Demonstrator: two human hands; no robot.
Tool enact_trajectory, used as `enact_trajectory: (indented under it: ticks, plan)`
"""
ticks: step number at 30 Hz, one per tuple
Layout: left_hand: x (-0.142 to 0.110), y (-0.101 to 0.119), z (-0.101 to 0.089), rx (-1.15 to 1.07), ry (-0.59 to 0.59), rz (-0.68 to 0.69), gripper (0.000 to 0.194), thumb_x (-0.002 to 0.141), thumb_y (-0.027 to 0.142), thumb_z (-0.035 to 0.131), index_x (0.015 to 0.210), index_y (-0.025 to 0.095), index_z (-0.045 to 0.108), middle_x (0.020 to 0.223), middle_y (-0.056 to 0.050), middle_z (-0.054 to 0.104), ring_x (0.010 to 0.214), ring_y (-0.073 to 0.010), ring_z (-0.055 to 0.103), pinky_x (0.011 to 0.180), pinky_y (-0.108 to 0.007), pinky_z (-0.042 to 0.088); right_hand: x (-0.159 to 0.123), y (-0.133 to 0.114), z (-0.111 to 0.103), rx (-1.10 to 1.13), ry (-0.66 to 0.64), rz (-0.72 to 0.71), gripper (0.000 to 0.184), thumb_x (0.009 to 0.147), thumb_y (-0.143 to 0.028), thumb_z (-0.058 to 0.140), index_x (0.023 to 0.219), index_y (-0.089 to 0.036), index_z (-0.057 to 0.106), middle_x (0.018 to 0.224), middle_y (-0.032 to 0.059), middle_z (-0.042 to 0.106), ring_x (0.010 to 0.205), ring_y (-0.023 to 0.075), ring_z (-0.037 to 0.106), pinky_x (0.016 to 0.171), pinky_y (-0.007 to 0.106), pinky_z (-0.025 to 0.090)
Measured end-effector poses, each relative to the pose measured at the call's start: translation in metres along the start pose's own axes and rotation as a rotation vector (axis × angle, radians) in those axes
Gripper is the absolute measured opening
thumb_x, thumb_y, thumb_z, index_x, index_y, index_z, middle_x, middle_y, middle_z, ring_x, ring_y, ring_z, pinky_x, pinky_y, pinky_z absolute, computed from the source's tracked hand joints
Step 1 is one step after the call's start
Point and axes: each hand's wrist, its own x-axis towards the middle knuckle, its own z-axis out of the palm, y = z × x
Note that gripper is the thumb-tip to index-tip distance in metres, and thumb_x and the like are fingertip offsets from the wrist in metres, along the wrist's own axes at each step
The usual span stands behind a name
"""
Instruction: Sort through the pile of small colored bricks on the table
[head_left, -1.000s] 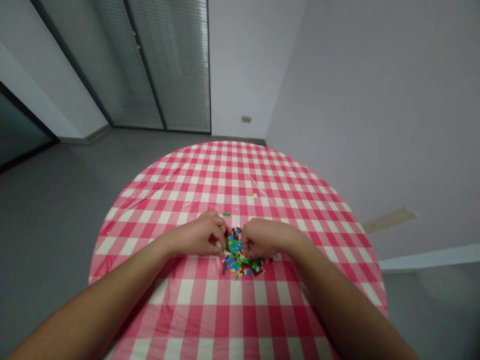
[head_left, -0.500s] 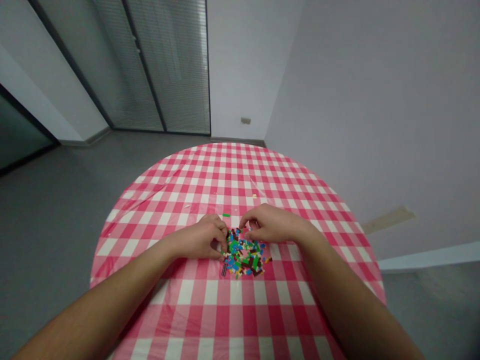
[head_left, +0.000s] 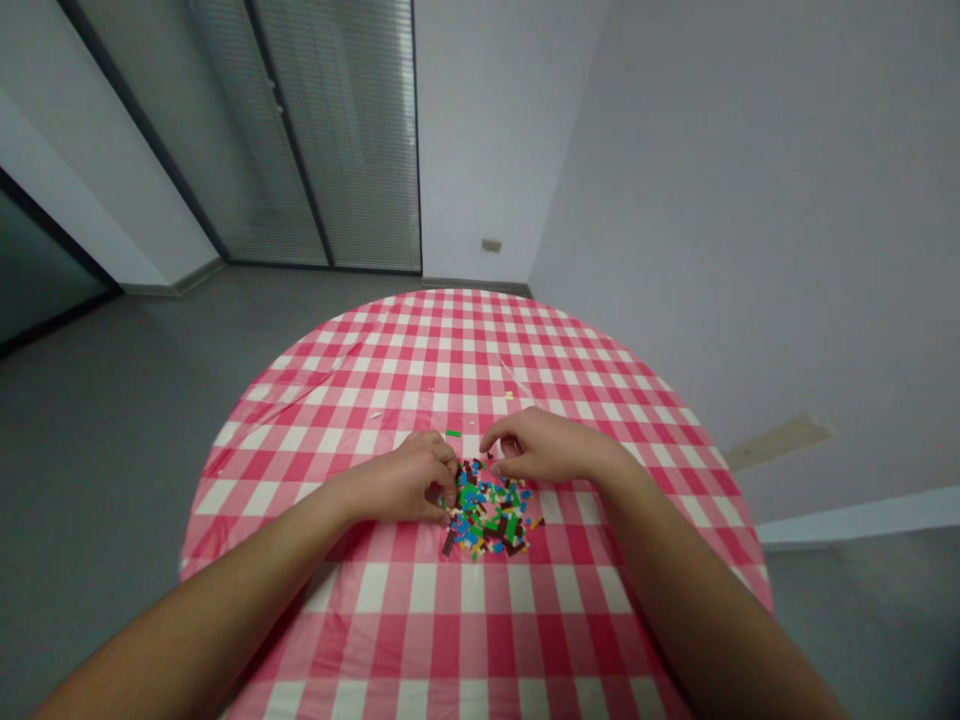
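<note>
A small heap of tiny coloured building bricks (head_left: 489,510) lies on a round table with a red and white checked cloth (head_left: 465,620). My left hand (head_left: 409,485) rests at the heap's left edge, fingers curled in a pinch on something I cannot make out. My right hand (head_left: 536,450) hovers at the heap's far right edge, thumb and forefinger pinched together over the bricks; what they hold is too small to name. A single green brick (head_left: 452,434) lies apart, just beyond my left hand.
A pale loose piece (head_left: 509,395) lies farther back on the cloth. The table edge curves round at left and right, with grey floor (head_left: 112,380) beyond. Walls and a blind-covered glass door (head_left: 337,130) stand behind.
My right hand has lifted off the heap's near right side and moved away from me to its far edge, uncovering more bricks. The left hand has barely moved.
</note>
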Motion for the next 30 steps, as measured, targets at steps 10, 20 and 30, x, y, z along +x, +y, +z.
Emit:
enact_trajectory:
  ticks: [10,20,30]
  plan:
    - [0.000,-0.001,0.000,-0.004,-0.018,-0.012,0.011,0.079,0.027,0.080,0.076,0.022,0.071,0.075,0.002,0.064,0.085,-0.0182,0.057,0.084,-0.032,0.032,0.000,0.001,-0.001,0.021,-0.006,0.001,0.032,0.082,-0.029,0.066,0.111,-0.016,0.072,0.079,0.0042,0.069,0.061,0.0122,0.054,0.058,0.024,0.037]
    - [0.000,-0.001,0.001,0.014,-0.026,-0.039,0.014,0.077,0.029,0.082,0.082,0.021,0.072,0.076,0.001,0.064,0.085,-0.0190,0.057,0.083,-0.032,0.032,0.002,0.019,-0.006,0.093,-0.046,0.032,0.035,0.080,-0.028,0.067,0.112,-0.016,0.073,0.076,0.0028,0.067,0.061,0.0117,0.053,0.056,0.024,0.037]
    - [0.001,-0.006,0.001,-0.295,0.182,-0.080,0.008,0.086,0.030,0.070,0.084,0.025,0.077,0.087,-0.003,0.071,0.089,-0.0194,0.062,0.085,-0.033,0.042,0.005,0.018,-0.001,0.180,0.040,-0.033,0.022,0.079,-0.022,0.066,0.098,-0.014,0.076,0.070,0.0023,0.068,0.059,0.0105,0.054,0.054,0.023,0.037]
